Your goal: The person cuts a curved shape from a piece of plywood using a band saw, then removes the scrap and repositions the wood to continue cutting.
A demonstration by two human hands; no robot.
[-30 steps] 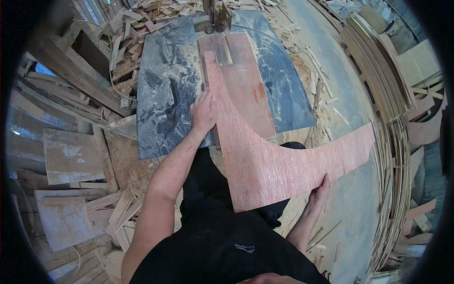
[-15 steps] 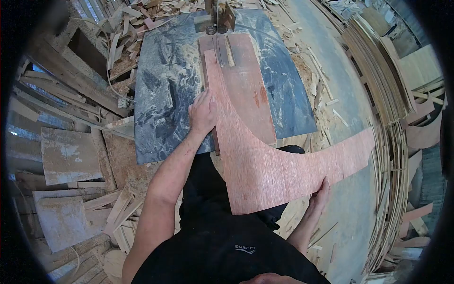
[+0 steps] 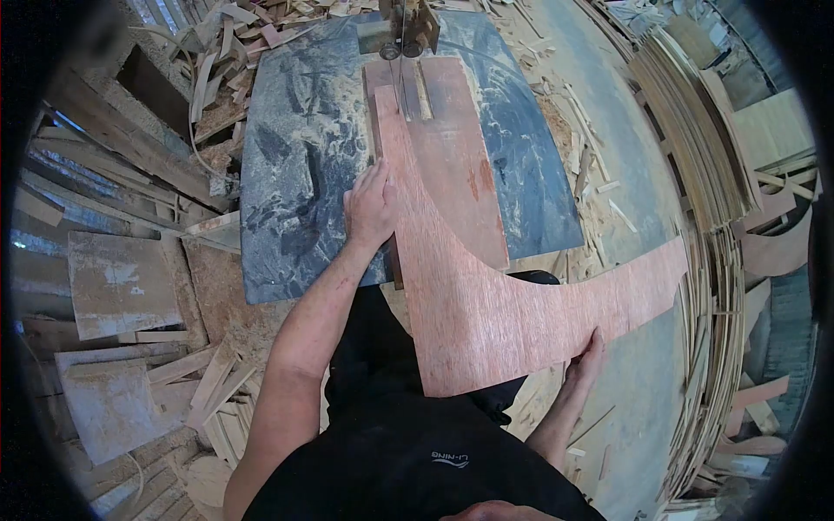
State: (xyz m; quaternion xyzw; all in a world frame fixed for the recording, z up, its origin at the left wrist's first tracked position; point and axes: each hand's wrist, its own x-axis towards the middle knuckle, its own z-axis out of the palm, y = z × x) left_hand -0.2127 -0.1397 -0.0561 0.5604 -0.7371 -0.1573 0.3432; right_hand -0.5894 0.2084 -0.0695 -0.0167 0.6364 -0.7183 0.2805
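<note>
A curved, L-shaped plywood panel [image 3: 486, 313] reaches from the saw table over my lap to the right. My left hand [image 3: 372, 204] grips its left edge, with the fingers lying along the wood. My right hand [image 3: 588, 360] holds the lower edge of the right arm of the panel, thumb on top and fingers hidden beneath. The narrow far end of the panel lies by the thin blade [image 3: 400, 87] of a bandsaw. Under it is a flat reddish board [image 3: 460, 174] with a slot, resting on the dusty dark saw table [image 3: 291, 174].
Metal guide parts [image 3: 413, 35] with round rollers stand around the blade. Wood offcuts [image 3: 239, 43] are heaped behind and left of the table. Tall stacks of thin sheets [image 3: 695, 130] line the right side. Dusty boards [image 3: 122, 282] lie at the left.
Almost nothing differs. The view has shifted slightly, and both hands keep their hold on the panel beside the blade.
</note>
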